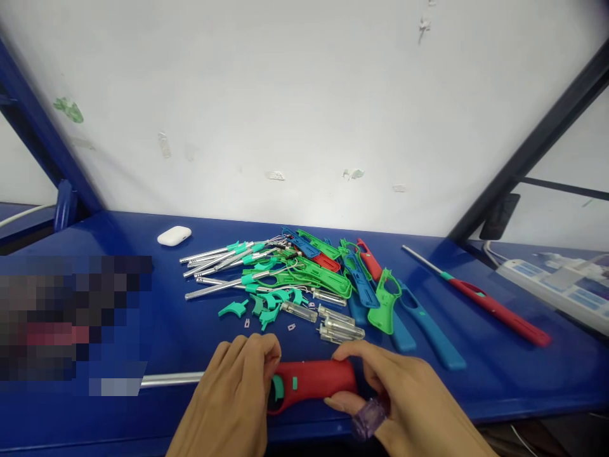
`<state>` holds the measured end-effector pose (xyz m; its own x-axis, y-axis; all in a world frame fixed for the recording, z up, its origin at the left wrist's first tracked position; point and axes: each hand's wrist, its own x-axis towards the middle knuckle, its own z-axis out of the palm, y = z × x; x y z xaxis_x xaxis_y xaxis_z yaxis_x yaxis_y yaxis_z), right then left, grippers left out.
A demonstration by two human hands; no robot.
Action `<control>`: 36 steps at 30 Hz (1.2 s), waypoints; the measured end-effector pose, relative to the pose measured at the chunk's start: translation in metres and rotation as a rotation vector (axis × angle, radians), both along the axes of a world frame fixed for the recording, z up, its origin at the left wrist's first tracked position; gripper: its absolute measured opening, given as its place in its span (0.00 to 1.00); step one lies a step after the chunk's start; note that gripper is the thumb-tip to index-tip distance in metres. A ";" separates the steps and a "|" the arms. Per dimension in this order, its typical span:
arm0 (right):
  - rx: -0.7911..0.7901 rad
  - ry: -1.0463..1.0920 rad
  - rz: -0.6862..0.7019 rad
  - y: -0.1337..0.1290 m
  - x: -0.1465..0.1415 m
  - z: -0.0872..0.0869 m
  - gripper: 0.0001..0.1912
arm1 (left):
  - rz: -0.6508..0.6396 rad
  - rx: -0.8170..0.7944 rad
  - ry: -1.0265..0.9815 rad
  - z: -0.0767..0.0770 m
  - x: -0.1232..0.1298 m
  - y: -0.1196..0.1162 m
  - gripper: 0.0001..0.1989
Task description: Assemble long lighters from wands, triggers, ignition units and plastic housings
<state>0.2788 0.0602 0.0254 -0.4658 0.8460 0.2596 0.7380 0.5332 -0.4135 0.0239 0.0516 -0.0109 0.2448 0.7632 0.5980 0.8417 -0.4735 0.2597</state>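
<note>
Lighter (316,381) held: left hand (235,390) arched, right hand (402,390) pinching handle end (349,376).

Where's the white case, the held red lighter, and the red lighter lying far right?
White case (174,236): head view, on its top surface.
Held red lighter (318,379): head view, on its red handle.
Lying red lighter (498,308): head view, on its red handle.

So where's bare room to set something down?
Bare patches: left of the metal tubes, nearer than the white case; and between the rightmost red lighter and the table's front edge. Crowded: the middle, with clear tanks, green triggers and handle shells; front centre, where left hand and right hand hold a red-handled lighter.
</note>
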 end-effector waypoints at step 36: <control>0.241 1.210 0.006 0.014 -0.014 0.007 0.04 | -0.208 -0.104 -0.422 0.040 0.030 0.014 0.08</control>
